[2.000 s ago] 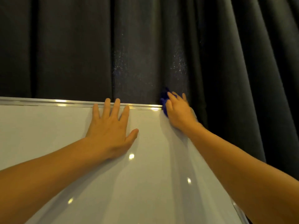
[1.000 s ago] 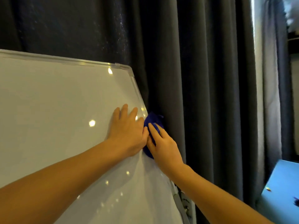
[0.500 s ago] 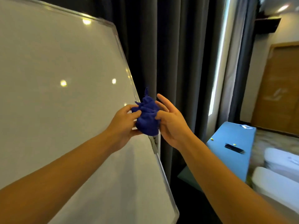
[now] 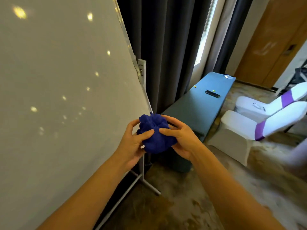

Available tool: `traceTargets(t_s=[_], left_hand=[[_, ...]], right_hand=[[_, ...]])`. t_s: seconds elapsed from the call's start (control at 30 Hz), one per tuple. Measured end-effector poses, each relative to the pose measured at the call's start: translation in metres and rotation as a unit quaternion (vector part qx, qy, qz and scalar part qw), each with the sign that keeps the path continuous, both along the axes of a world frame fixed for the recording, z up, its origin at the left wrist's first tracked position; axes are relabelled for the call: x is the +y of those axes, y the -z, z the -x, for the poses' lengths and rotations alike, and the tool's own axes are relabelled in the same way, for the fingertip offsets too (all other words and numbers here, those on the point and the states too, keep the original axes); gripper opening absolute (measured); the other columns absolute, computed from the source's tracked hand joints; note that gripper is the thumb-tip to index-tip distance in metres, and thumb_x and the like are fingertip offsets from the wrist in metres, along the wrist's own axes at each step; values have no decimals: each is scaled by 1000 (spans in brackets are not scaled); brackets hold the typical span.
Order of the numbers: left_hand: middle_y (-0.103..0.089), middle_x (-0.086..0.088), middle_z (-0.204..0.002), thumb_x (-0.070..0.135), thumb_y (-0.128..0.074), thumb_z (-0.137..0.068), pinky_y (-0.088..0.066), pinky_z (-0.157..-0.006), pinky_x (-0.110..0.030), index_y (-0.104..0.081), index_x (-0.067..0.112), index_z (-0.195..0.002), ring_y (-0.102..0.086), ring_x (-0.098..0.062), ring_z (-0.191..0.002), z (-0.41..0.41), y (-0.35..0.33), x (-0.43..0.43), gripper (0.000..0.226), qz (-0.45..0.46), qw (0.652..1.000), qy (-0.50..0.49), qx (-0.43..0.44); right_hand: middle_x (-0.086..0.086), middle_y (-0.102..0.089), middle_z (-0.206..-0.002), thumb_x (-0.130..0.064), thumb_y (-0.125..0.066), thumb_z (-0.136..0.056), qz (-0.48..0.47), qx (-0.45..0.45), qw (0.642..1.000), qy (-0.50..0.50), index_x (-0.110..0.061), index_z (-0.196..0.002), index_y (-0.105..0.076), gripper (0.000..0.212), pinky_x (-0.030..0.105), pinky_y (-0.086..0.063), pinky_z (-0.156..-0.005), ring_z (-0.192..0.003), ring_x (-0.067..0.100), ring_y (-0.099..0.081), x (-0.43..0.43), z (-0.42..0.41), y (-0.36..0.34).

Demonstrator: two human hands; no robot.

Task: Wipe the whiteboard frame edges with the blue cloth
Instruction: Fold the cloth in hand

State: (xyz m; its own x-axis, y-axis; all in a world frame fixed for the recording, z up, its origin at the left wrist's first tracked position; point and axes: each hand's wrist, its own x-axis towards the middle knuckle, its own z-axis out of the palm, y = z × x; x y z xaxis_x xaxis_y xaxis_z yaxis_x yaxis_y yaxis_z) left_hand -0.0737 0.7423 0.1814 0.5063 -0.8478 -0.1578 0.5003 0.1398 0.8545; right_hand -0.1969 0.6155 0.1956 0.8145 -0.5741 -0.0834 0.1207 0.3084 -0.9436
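Head view, my left hand (image 4: 132, 143) and right hand (image 4: 181, 138) both grip the bunched blue cloth (image 4: 155, 134), just off the whiteboard frame (image 4: 132, 52).

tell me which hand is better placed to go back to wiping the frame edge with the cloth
Probably the right hand. Both hands grip the bunched blue cloth, but the whiteboard's right frame edge lies on the board's outer side, which the right hand can reach directly, while the left hand, in front of the board face, could brace it.
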Motion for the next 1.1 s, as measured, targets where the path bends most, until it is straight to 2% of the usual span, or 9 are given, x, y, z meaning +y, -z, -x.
traceTargets(t_s=[0.07,0.17,0.3,0.4,0.53,0.63,0.73,0.9,1.1], left_hand=[[-64,-12,-125,7,-80,-65,-59,-67,-43,-50,31,-130,-67,-35,-106,20,19,-3,76,-2,1000,-4,-8],[-61,-8,-131,1,-86,-60,-58,-82,-51,-50,28,-132,-63,-31,-113,50,46,-25,84,-20,998,4,-63],[-68,-8,-122,5,-86,-61,-58,-81,-45,-58,20,-126,-68,-27,-106,89,63,-75,72,-79,992,-6,-100],[-72,-9,-114,12,-83,-63,-57,-75,-39,-65,18,-115,-71,-25,-100,125,70,-124,56,-80,993,-12,-87],[-69,-14,-121,13,-74,-76,-54,-93,-44,-60,10,-125,-65,-30,-111,179,84,-195,51,-86,991,103,-16],[-67,-14,-123,15,-67,-84,-54,-94,-39,-59,8,-127,-64,-29,-114,206,93,-239,44,-104,983,154,5],[-67,-14,-124,11,-72,-80,-55,-90,-40,-56,8,-128,-64,-29,-113,213,109,-277,51,-116,985,125,12],[-71,-12,-116,12,-76,-74,-57,-72,-37,-53,12,-129,-68,-29,-104,198,148,-351,59,-145,988,39,46],[-70,-14,-118,10,-63,-90,-53,-90,-52,-58,10,-124,-68,-32,-106,172,208,-473,35,-157,978,-48,130]], right_hand=[[9,-70,-120,2,-73,-75,-7,-4,1000,-7,-19,-123,-64,53,43,-58,-86,-109,29,-67,-1,21,20],[7,-71,-118,10,-65,-82,27,13,1000,3,-22,-125,-63,54,43,-58,-87,-109,27,-67,-18,51,42],[4,-75,-106,9,-68,-80,55,27,995,76,-25,-112,-70,47,33,-60,-77,-102,24,-70,-61,97,61],[6,-74,-111,5,-69,-81,9,8,997,82,-24,-112,-71,43,33,-58,-77,-104,25,-69,-106,145,78],[-7,-68,-123,-14,-79,-73,-16,45,998,43,-33,-129,-60,62,39,-57,-87,-113,18,-65,-171,204,94],[1,-66,-128,-14,-75,-77,-26,73,997,16,-28,-129,-60,57,44,-51,-99,-119,23,-61,-216,232,102],[13,-68,-122,-2,-68,-84,-53,77,995,25,-20,-122,-65,43,48,-52,-95,-114,32,-64,-259,243,115],[16,-70,-115,11,-63,-82,-105,107,986,77,-15,-113,-68,40,51,-53,-91,-110,37,-65,-341,219,154],[21,-69,-115,13,-62,-83,-90,189,975,73,-8,-112,-66,35,58,-49,-97,-112,39,-63,-465,159,194]])
